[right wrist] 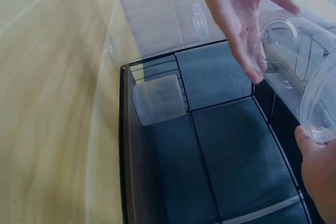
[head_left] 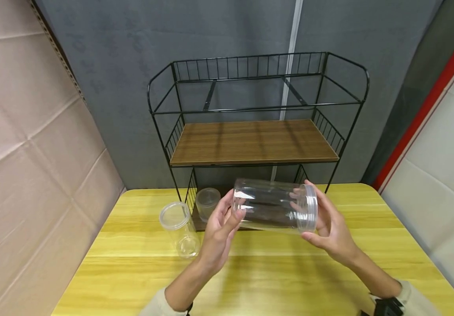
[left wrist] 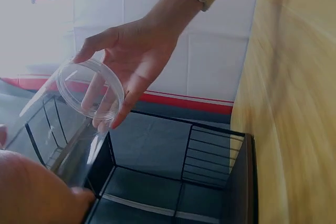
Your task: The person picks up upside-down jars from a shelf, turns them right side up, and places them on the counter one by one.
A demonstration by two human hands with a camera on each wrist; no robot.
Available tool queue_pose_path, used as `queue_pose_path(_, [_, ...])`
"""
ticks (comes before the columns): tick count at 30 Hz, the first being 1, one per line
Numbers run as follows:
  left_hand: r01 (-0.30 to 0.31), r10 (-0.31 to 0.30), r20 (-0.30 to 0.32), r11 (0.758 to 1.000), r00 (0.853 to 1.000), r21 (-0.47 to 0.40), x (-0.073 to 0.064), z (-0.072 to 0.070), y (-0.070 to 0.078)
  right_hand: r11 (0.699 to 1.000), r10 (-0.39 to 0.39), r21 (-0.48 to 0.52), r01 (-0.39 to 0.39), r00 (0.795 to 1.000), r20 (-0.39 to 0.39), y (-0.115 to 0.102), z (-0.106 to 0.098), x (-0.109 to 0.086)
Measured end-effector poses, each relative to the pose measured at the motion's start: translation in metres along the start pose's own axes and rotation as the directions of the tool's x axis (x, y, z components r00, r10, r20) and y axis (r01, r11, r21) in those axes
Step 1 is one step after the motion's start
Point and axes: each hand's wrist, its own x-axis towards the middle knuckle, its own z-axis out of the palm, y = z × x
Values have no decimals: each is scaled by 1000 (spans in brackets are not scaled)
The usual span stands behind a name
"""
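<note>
Fingers of our left hand [head_left: 217, 239] grip one end of large clear jar [head_left: 272, 204], those of right hand [head_left: 339, 239] its ringed end; jar sideways above desk [head_left: 258, 281]. Second jar [head_left: 183, 232] upright on desk; frosted jar [head_left: 208, 202] on lower shelf [head_left: 201, 226]: one shelved, likely two left.

A gray fabric backdrop [head_left: 112, 87] with a pale vertical strip [head_left: 296, 26] is hanging behind a yellow wood-grain table [head_left: 132, 245], while creased, pale pinkish sheeting [head_left: 37, 140] is lining the left side. White sheeting [head_left: 444, 188] edged by a red band [head_left: 423, 114] is closing off the right. A black wire-frame rack [head_left: 250, 109] is standing on the table toward the backdrop, dark shadow bands falling across its brown wood-grain shelf [head_left: 254, 140].
</note>
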Motion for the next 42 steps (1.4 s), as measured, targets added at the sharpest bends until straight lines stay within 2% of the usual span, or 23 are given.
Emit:
queue_pose_path(2, [2,-1,-12,996,1000,89,-2,-1,3,1000,18,-22,-17,1000,4,-4,-4,-1])
queue_pose_path(5, [-44,51,-22,972,998,231,-6,-1,11,995,58,-78,-58,998,1,-11,-10,-2])
queue_pose_path(7, [-106,114,-7,942,993,319,-8,-2,19,990,80,-120,-80,997,-1,-16,-14,-2])
queue_pose_path(10, [-200,217,7,883,976,425,-11,-5,32,977,106,-184,-105,994,-4,-22,-20,-1])
queue_pose_path(13, [-274,311,1,837,950,474,-12,-12,44,969,101,-228,-97,995,6,-25,-26,0])
queue_pose_path(17, [-339,408,-28,794,913,506,-13,-22,59,958,69,-283,-54,997,42,-24,-35,0])
queue_pose_path(22, [-420,528,-65,739,847,527,-12,-34,75,935,61,-354,-30,995,75,-27,-44,0])
queue_pose_path(24, [-438,562,-77,717,823,542,-11,-39,81,920,69,-390,-32,994,80,-30,-47,-1])
queue_pose_path(26, [-436,577,-89,699,812,567,-9,-44,87,895,86,-444,-42,993,79,-31,-50,-1])
queue_pose_path(28, [-402,567,-106,692,817,600,-7,-51,92,861,107,-505,-56,992,73,-34,-52,-2])
queue_pose_path(33, [-287,503,-145,681,852,674,6,-71,102,778,151,-623,-80,987,62,-36,-59,-4])
queue_pose_path(35, [-250,482,-150,667,863,701,12,-78,106,754,159,-653,-79,985,65,-37,-62,-5])
queue_pose_path(39, [-176,418,-150,643,896,746,23,-93,113,711,170,-699,-72,983,71,-39,-68,-5])
queue_pose_path(42, [-127,352,-139,635,926,762,32,-102,118,676,184,-733,-73,980,72,-41,-72,-6])
